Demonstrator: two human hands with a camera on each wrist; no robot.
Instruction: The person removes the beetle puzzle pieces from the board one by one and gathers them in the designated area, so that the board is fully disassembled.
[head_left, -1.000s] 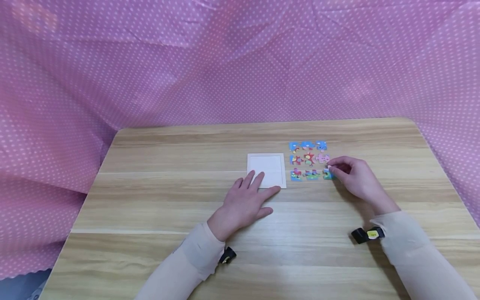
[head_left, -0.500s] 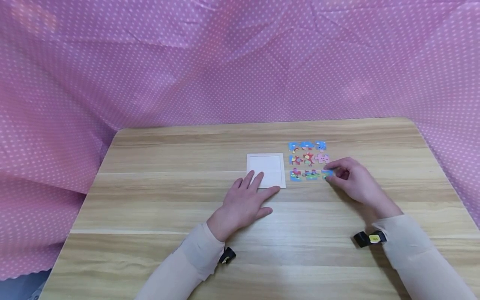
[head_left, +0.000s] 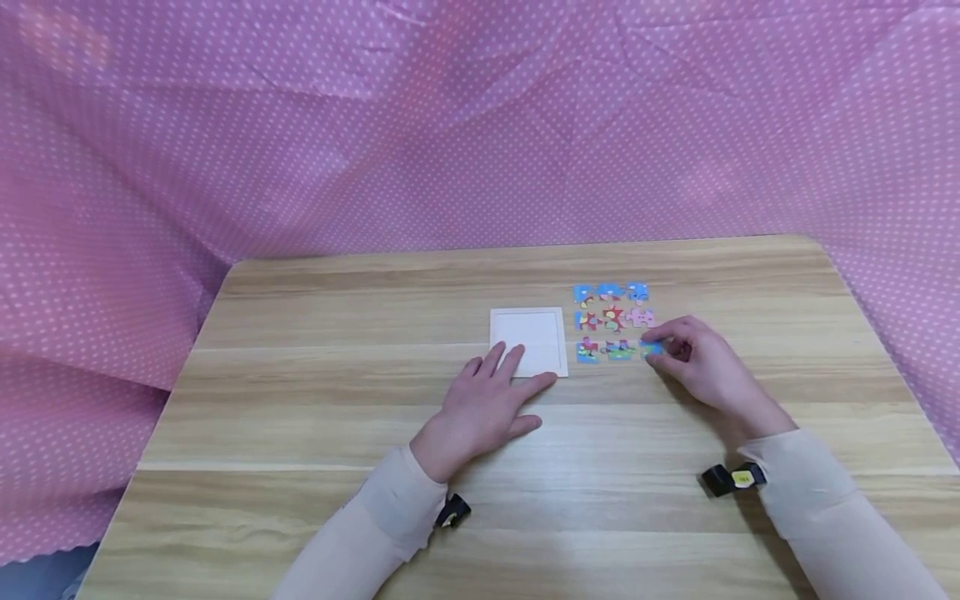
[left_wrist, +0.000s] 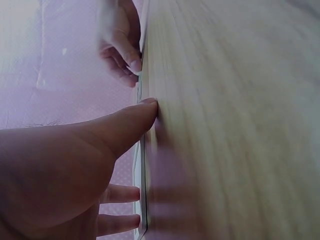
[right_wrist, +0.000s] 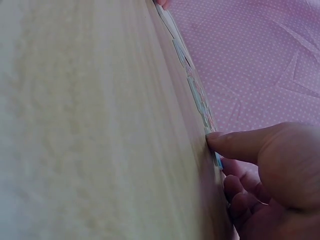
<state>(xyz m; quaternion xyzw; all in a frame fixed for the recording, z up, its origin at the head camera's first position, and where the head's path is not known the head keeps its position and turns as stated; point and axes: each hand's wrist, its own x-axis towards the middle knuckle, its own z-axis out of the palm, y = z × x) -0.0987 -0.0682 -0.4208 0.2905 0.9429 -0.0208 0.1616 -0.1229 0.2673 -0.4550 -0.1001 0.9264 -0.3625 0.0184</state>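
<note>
In the head view my left hand (head_left: pixel 480 412) lies with its fingers spread on the lower part of a white square puzzle tray (head_left: pixel 538 333). My right hand (head_left: pixel 701 362) pinches a blue and green jigsaw piece (head_left: pixel 650 348) between thumb and fingers at the right end of the bottom row. Close by are the other pieces: a green and blue piece (head_left: pixel 619 350), a pink piece (head_left: pixel 641 317) and a red piece (head_left: pixel 613 318). In the right wrist view the right thumb (right_wrist: pixel 235 142) touches the near edge of the held piece, low at the tabletop.
Several colourful pieces stand in three spaced rows right of the tray, with a blue piece (head_left: pixel 637 292) at the top right. The wooden table (head_left: pixel 322 400) extends around them. A pink dotted cloth (head_left: pixel 480 125) hangs behind its far edge.
The right hand has shifted slightly left, and the piece it pinches has turned, so more of its blue part shows beside the bottom row. The left hand has stayed on the tray.
</note>
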